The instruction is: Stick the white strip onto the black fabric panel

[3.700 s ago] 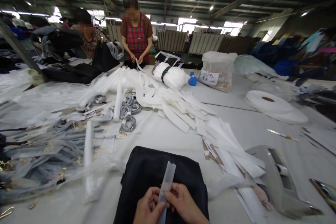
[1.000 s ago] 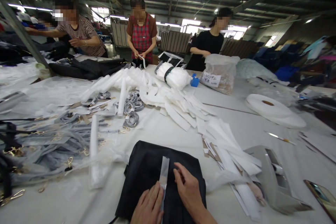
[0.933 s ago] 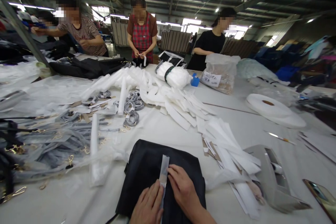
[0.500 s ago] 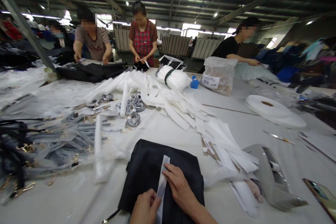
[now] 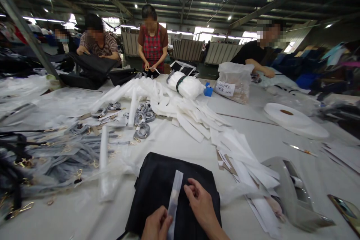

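A black bag (image 5: pixel 157 187) lies flat on the white table (image 5: pixel 180 142) in front of me. A thin white strip (image 5: pixel 174 195) runs up its middle. My left hand (image 5: pixel 154 227) pinches the strip's near end at the bottom edge of the view. My right hand (image 5: pixel 201 206) rests on the bag just right of the strip, fingers curled with the tips close to its edge; whether they touch it I cannot tell.
White strips (image 5: pixel 213 127) fan across the table's middle. Grey straps with gold clips (image 5: pixel 70 150) lie at left, coiled grey straps (image 5: pixel 142 116) beyond. A tape dispenser (image 5: pixel 295 191) sits at right, a white tape roll (image 5: pixel 292 118) and a bagged bundle (image 5: pixel 233 82) farther back. Several people work across the table.
My right hand has slid back along the strip and its fingers have curled. My left hand went from flat beside the strip to pinching its near end.
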The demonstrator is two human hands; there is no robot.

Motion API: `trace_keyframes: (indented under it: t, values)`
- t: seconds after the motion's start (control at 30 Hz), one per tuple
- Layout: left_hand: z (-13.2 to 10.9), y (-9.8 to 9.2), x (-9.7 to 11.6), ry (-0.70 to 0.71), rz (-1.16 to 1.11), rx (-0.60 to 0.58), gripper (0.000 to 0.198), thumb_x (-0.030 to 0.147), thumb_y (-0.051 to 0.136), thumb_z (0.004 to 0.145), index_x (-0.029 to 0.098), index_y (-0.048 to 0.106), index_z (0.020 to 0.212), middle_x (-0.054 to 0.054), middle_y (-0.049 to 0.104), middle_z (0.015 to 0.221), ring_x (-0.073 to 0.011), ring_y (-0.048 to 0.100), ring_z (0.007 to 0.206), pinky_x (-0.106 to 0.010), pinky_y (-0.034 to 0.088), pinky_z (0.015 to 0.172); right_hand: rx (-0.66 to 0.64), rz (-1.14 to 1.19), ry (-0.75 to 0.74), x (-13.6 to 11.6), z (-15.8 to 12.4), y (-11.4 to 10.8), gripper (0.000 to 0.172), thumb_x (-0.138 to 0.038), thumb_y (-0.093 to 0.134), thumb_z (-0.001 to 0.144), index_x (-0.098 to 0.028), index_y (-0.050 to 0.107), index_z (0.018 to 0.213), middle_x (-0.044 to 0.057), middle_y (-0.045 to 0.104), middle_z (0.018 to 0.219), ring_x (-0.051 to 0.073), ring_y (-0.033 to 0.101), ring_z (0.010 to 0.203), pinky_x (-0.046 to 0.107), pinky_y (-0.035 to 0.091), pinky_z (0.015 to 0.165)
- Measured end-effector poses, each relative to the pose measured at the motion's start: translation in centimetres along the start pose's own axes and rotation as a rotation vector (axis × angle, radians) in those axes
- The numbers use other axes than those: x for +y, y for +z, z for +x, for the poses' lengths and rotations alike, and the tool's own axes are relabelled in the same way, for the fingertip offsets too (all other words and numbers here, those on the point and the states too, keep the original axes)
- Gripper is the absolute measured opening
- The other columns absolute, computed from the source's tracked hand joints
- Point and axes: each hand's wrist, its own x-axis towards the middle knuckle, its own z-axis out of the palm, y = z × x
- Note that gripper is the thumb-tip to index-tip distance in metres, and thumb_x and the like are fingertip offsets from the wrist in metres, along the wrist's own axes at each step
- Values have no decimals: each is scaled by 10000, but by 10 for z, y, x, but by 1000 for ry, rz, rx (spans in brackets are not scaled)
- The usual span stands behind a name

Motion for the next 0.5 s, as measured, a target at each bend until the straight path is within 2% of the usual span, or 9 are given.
trace_keyframes:
  t: [0.1,0.2,0.27,0.33,0.5]
  values:
    - [2,1,-5,27,-39,-6,383,546,381,873,201,449,721,27,439,682,-140,435,680,-240,341,653,-250,115,191,0,-7,5,486,-545,563,781,-103,624,975,46,630,651,170,583,526,234,406,393]
    - [5,1,-11,53,-60,-36,370,533,385,875,197,468,744,21,454,709,-144,438,697,-244,340,666,-411,192,310,1,-9,14,492,-586,575,720,-108,631,821,49,633,648,114,529,448,190,321,345]
    - [7,2,-15,59,-61,-68,350,514,400,868,197,461,732,27,439,693,-139,420,677,-244,322,641,-424,198,347,4,-8,20,468,-581,551,719,-118,614,737,57,640,651,95,503,413,182,298,330]
    - [9,3,-16,50,-47,-81,313,476,422,856,200,445,712,35,421,667,-135,400,655,-244,304,618,-383,173,362,5,-4,24,398,-522,532,742,-133,584,679,49,631,606,85,474,374,180,274,317]
    - [14,2,-10,-54,43,-12,237,386,478,806,198,457,662,41,430,586,-135,419,593,-251,290,589,-246,75,341,4,1,32,233,-329,547,774,-164,533,609,14,598,507,87,459,325,183,256,320]
